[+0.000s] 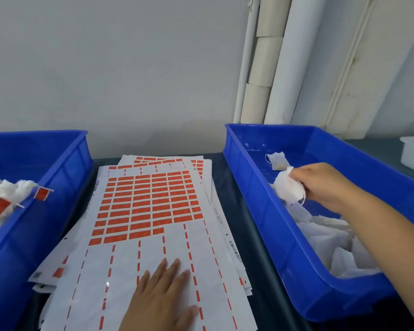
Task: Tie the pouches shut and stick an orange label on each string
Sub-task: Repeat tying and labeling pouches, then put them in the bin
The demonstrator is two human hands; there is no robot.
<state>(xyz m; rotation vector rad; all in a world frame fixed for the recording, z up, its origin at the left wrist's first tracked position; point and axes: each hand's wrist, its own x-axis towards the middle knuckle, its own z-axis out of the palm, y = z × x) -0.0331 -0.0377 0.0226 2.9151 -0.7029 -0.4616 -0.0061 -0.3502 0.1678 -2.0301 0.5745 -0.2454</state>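
A white pouch (288,188) sits at right of centre in the frame, pinched in the curled fingers of the right hand (320,185) just above the floor of the right blue bin (261,187). A second small pouch (276,160) lies on the bin floor just beyond it, toward the upper part of the frame, and a heap of white pouches (330,242) fills the bin's near end under the forearm. Well apart, at lower centre, the left hand (163,299) lies flat with fingers spread on the top label sheet (153,235), below its block of orange labels (151,201). The stacked sheets rest on the dark desk (244,230). At the left edge, another blue bin (46,199) holds labelled pouches (7,197).
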